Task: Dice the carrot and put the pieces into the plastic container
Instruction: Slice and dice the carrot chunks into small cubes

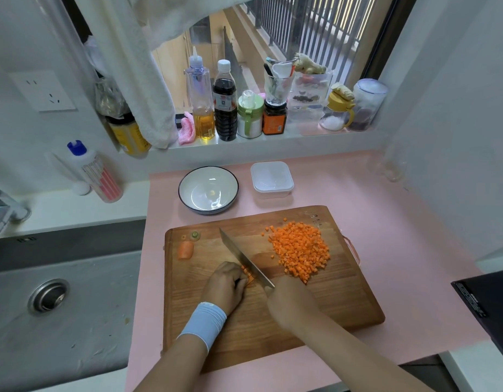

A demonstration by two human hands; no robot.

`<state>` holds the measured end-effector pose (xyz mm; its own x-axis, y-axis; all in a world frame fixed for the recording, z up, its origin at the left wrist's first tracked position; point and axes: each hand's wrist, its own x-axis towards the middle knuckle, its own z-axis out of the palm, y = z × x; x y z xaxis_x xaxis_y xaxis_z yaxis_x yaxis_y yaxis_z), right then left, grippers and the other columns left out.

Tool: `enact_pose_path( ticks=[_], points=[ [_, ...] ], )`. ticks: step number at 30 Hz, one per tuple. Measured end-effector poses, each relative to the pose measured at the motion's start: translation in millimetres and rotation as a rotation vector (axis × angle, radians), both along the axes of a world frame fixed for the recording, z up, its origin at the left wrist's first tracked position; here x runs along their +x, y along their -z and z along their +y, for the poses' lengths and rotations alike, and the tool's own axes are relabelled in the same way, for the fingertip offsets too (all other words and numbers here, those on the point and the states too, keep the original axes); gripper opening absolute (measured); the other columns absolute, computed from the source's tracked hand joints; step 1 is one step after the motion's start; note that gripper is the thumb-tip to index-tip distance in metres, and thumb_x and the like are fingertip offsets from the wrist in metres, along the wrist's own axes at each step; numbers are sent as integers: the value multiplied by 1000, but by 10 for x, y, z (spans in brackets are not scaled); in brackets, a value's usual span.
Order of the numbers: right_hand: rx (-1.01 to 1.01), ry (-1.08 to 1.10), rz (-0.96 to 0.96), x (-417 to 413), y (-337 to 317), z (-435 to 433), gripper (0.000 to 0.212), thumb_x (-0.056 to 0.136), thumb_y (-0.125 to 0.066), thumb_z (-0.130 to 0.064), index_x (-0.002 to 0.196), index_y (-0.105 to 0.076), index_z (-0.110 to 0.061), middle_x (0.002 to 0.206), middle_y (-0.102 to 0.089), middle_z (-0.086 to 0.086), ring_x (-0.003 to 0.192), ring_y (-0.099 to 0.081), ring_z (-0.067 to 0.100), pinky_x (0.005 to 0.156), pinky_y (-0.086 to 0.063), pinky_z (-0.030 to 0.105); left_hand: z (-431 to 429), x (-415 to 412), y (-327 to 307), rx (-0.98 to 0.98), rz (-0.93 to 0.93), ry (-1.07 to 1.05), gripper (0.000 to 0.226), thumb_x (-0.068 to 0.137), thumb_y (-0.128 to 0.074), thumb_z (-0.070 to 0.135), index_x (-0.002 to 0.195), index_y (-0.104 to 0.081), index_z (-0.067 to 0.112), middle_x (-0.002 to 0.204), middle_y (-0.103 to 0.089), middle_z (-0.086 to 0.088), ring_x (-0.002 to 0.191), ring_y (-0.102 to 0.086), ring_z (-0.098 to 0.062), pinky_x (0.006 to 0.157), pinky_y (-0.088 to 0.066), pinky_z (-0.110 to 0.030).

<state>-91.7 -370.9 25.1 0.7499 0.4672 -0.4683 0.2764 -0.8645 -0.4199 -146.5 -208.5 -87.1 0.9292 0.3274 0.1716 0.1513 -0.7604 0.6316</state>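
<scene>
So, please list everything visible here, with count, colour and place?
cutting board: one, brown, on the pink counter
diced carrot: one heap, orange, right side of the board
carrot chunk: one, orange, far left of the board
knife: one, steel, across the board's middle
bowl: one, white, behind the board
plastic container: one, clear, right of the bowl
bottles: several, mixed colours, on the windowsill
sink: one, grey, left of the counter
left hand: one, holds carrot strips beside the knife
right hand: one, grips the knife

One head-worn wide view looks forward and steeply down, close over the cutting board.
</scene>
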Motion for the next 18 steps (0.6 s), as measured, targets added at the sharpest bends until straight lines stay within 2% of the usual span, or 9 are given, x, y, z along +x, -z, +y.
enact_pose_path(
  ticks=[3,6,13,18],
  points=[
    [-47,-5,-24,-75,-25,-63,23,100,-52,-33,92,-66,-17,101,-71,7,97,-67,27,72,-46,29,-2,-2,7,8,10,-10,17,76,-76,8,66,-65,16,74,-62,7,81,-52,-6,76,-38,-10],
    [-93,1,-63,-126,2,-108,30,101,-49,-34,101,-70,-13,105,-72,8,100,-68,28,76,-49,30,-4,-2,8,18,21,-13,16,77,-76,8,67,-65,16,74,-62,5,82,-55,-10,77,-40,-14],
    [-77,47,0,-134,105,-95,25,99,-51,-28,98,-71,-14,101,-72,8,95,-69,27,69,-42,27,-5,-14,4,6,4,-16,14,77,-76,8,69,-67,16,76,-63,5,82,-54,-9,76,-42,-15],
    [-60,71,58,-41,154,39,25,98,-52,-28,78,-59,-16,102,-71,10,98,-68,30,70,-43,28,-13,-23,3,-36,-5,-32,12,75,-79,9,71,-71,17,78,-66,8,83,-54,-4,79,-43,-14]
  ],
)
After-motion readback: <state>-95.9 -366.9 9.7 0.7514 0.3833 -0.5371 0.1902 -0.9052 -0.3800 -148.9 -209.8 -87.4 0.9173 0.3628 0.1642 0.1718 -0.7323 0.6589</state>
